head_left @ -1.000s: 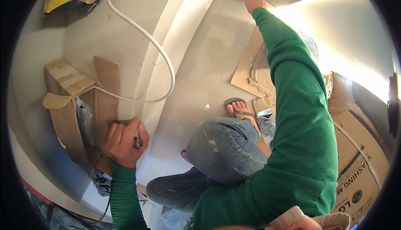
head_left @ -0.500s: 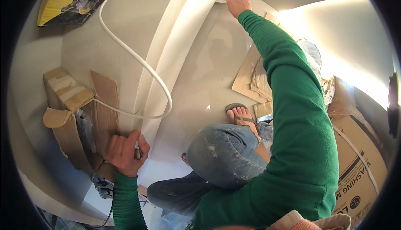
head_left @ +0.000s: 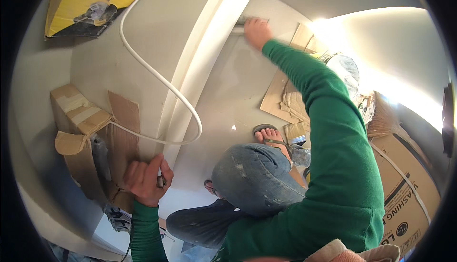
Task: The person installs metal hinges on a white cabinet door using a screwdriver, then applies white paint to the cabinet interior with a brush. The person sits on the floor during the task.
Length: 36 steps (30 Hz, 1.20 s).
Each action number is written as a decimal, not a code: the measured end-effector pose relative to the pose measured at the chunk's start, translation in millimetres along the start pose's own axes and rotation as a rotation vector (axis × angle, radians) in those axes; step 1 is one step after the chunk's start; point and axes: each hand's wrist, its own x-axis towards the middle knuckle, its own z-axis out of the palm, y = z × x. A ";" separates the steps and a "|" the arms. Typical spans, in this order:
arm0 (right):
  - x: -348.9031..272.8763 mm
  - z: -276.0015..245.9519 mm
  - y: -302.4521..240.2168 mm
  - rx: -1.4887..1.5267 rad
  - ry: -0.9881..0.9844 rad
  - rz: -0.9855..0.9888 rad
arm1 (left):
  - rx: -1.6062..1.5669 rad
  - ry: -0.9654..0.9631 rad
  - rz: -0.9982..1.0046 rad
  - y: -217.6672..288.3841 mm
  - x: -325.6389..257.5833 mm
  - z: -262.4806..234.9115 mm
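A small dark tool [head_left: 159, 181] is pinched in the left hand [head_left: 145, 180], bent close beside the opened cardboard box [head_left: 81, 133]. The right arm is stretched far forward, the right hand [head_left: 257, 31] closed on a flat scraper [head_left: 242, 21] against the white wall [head_left: 228, 85].

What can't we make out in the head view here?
- Tool under right hand: mostly covered, small, type unclear.
- Item in left hand: wrapped by fingers.
- Left foot: behind the knee.
- Box: cut by the right rim.
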 end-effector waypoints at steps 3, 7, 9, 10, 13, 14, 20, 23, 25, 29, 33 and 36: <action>-42.0 -13.2 -49.7 -0.004 -0.015 -0.209 | -0.011 0.018 0.013 -0.5 1.4 -0.7; -23.1 -11.0 -6.1 0.019 -0.065 0.061 | -0.007 0.023 0.016 -1.4 -0.4 1.6; -0.8 -0.5 60.9 0.020 -0.036 0.253 | -0.009 0.021 0.015 -2.0 -1.7 2.0; 7.9 6.5 93.3 0.037 -0.097 0.329 | -0.012 0.019 0.013 -1.9 -2.3 1.7; 18.0 28.6 141.1 0.075 -0.160 0.381 | -0.020 -0.002 0.021 -0.6 -2.3 -1.1; 10.1 31.1 133.1 0.082 -0.164 0.425 | -0.020 -0.004 0.015 0.8 -2.4 -2.3; -85.2 -20.2 -57.3 0.010 -0.109 0.264 | -0.048 0.021 -0.013 6.3 0.9 0.0; -118.5 -44.5 -81.5 -0.065 -0.124 0.133 | -0.058 0.058 -0.008 5.8 0.4 1.5; -107.0 -40.5 -40.9 -0.022 -0.093 0.262 | -0.064 0.087 -0.009 5.4 0.4 5.2; -43.7 -4.2 71.0 0.238 -0.278 0.621 | -0.032 0.107 0.002 6.0 -0.1 7.3; -75.8 -6.8 -3.4 0.092 -0.115 0.367 | -0.003 0.164 0.027 8.2 1.0 9.3; -172.2 -41.0 -134.7 0.218 -0.138 0.028 | 0.034 0.196 0.032 9.3 -0.5 12.0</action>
